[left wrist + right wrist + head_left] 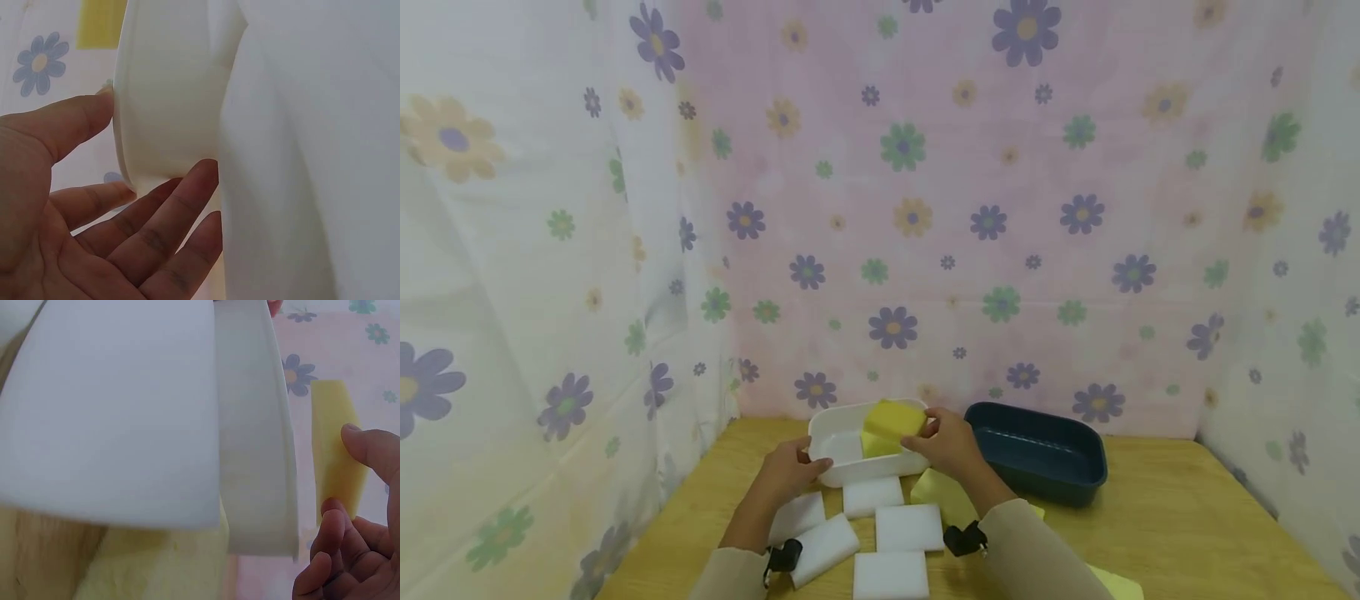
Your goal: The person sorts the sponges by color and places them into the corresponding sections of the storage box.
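My right hand (951,446) pinches a yellow sponge (893,419) over the right half of a white tub (835,442). In the right wrist view the thumb and fingers grip one end of that sponge (334,444), beside the tub's wall (256,437). Beneath it, a second yellow block (875,447) stands inside the tub. My left hand (786,477) holds the tub's left end. The left wrist view shows its thumb at the rim and its fingers bent against the tub's wall (169,106).
Several white sponge blocks (910,527) lie in front of the tub. A dark blue tub (1037,450) stands to its right. A yellow sponge (943,493) lies partly under my right forearm, another (1116,585) at the front edge. A floral curtain (955,167) encloses the wooden table (1180,508).
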The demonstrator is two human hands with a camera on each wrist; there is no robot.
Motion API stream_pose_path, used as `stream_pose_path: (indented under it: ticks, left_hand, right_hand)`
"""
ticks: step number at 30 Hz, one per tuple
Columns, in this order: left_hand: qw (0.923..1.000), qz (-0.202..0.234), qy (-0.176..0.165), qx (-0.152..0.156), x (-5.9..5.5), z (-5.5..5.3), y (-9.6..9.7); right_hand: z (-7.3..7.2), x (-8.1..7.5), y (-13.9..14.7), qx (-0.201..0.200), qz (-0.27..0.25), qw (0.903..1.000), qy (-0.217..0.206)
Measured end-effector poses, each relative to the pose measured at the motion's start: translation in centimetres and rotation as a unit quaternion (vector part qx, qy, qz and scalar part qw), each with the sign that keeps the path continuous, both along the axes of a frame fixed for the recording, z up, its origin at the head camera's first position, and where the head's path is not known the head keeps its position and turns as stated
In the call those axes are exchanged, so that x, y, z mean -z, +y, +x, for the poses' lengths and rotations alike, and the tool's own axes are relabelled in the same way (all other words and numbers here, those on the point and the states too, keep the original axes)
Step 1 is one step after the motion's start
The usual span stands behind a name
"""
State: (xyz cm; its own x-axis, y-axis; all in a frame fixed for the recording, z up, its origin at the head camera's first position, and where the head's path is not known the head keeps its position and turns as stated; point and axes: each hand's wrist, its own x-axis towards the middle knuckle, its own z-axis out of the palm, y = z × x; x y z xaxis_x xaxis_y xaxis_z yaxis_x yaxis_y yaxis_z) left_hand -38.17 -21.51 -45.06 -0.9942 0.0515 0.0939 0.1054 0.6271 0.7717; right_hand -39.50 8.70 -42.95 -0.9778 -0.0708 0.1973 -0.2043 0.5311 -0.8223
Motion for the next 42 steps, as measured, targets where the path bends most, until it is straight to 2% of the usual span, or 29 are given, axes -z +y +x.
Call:
stream_pose_path:
  ticks: [3, 8, 16, 23, 32, 42]
  left_hand:
    - [1.0000, -0.002, 0.004, -0.001, 0.4, 0.1, -0.1]
    - [1.0000, 0.006, 0.002, -0.002, 0.3, -0.4, 0.0]
    - [0.9999, -0.005, -0.006, -0.008, 0.2, -0.4, -0.1]
    - [1.0000, -0.007, 0.002, -0.003, 0.0, -1.0, 0.0]
    - [0.9999, -0.003, -0.011, -0.009, 0.0, -0.8, -0.1]
    - [0.9997, -0.019, -0.004, -0.015, -0.2, -0.7, 0.0]
  right_hand:
    - [0.0, 0.5, -0.6, 0.003, -0.003, 1.0000, 0.006]
    - [-0.7, 0.5, -1.4, 0.020, 0.006, 0.9997, 0.013]
    - [-1.3, 0.6, -2.6, 0.027, 0.006, 0.9995, -0.015]
    - [-1.8, 0.6, -2.8, 0.042, 0.033, 0.9985, -0.013]
    - [-1.4, 0.5, -3.0, 0.039, 0.059, 0.9972, -0.025]
    - [-1.3, 0.6, -3.3, 0.047, 0.055, 0.9968, -0.032]
